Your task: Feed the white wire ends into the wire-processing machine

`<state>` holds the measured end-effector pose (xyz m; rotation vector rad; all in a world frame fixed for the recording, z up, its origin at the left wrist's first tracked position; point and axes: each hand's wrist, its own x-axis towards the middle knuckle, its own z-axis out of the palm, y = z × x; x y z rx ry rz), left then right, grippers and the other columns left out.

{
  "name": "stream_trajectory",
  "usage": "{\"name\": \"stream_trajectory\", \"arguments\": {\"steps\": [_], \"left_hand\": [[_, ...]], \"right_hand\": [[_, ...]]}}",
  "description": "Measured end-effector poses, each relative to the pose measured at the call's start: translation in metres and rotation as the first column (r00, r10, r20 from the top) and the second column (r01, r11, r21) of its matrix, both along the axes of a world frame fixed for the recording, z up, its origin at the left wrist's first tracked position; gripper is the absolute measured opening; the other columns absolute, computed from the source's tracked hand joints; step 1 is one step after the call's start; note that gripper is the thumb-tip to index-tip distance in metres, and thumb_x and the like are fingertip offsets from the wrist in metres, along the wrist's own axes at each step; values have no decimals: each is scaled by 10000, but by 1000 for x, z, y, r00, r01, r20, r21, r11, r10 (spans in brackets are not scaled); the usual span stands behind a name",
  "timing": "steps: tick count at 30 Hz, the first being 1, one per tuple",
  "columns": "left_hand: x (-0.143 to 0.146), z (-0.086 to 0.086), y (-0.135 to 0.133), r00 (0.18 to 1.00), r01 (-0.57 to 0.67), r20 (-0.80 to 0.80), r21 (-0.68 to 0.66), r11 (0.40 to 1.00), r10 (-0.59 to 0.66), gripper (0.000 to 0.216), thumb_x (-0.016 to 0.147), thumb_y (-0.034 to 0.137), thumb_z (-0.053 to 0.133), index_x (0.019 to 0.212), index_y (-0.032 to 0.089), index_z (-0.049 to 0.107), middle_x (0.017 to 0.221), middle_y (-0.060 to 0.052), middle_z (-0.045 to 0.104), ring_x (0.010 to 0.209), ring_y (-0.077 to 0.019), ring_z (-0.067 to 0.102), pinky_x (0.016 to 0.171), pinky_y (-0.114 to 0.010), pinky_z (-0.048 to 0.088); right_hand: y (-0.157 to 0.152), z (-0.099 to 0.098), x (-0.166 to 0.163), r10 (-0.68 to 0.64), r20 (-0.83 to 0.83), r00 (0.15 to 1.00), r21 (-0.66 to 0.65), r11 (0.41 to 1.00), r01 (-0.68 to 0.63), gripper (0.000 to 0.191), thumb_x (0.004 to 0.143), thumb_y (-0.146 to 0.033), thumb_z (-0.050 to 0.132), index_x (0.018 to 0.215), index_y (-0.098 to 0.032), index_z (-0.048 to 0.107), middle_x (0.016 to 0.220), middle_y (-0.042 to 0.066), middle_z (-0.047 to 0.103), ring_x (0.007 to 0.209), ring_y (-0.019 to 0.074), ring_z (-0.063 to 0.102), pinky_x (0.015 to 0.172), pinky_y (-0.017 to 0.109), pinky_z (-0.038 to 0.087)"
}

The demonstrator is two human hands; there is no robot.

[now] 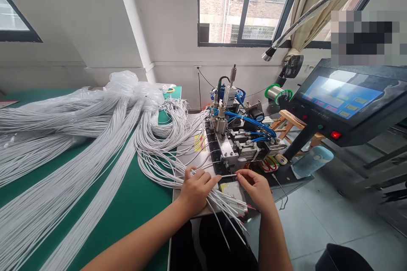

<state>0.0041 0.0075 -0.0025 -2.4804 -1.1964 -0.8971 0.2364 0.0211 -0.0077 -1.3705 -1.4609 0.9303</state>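
My left hand (195, 189) rests closed on a bunch of thin white cables (224, 205) at the near end of a metal plate (187, 154). Its fingertips pinch one white cable (227, 175) that runs across to my right hand (256, 187). That hand pinches the same cable's other end with thumb and forefinger, just in front of a small pneumatic machine (237, 135) with blue hoses. The cable ends fan out past the table edge below my hands.
Large bundles of white cable (79, 144) cover the green table (133, 207), some under clear plastic. A touchscreen control panel (343, 101) with a red button stands at the right. A wire spool (275, 91), a wooden stool (291, 125) and a blue bottle (313, 161) sit behind.
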Motion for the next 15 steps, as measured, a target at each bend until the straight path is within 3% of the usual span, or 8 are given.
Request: {"name": "stream_trajectory", "arguments": {"steps": [3, 7, 11, 15], "left_hand": [[1, -1, -1, 999, -39, -21, -17, 999, 38, 332, 839, 125, 468, 1099, 254, 630, 764, -6, 613, 765, -174, 548, 937, -417, 243], [2, -2, 0, 998, -67, -25, -52, 996, 66, 363, 804, 115, 483, 1113, 234, 630, 806, -27, 618, 807, -192, 545, 951, -436, 242], [0, -3, 1, 998, -48, -44, -103, 994, 44, 395, 769, 121, 516, 1134, 229, 625, 838, -45, 629, 823, -210, 541, 935, -449, 264], [0, -5, 2, 998, -58, -39, -128, 990, 54, 412, 752, 134, 545, 1139, 247, 625, 849, -41, 634, 840, -220, 547, 937, -473, 256]], "right_hand": [[3, -1, -1, -15, 127, 992, 54, 998, 8, 276, 786, -441, 635, 800, -172, 698, 728, 66, 684, 653, 211, 581, 603, 296, 441], [10, -1, -6, 6, 145, 989, 90, 996, -19, 295, 808, -458, 581, 713, -183, 629, 652, 26, 608, 607, 180, 515, 576, 279, 400], [21, -8, -9, 90, 72, 993, 62, 994, -95, 309, 807, -457, 545, 644, -195, 530, 606, -14, 498, 595, 155, 444, 565, 263, 358], [27, -19, -11, 136, -111, 984, -29, 990, -140, 316, 774, -452, 570, 611, -197, 478, 595, -34, 423, 575, 133, 386, 532, 245, 320]]}}
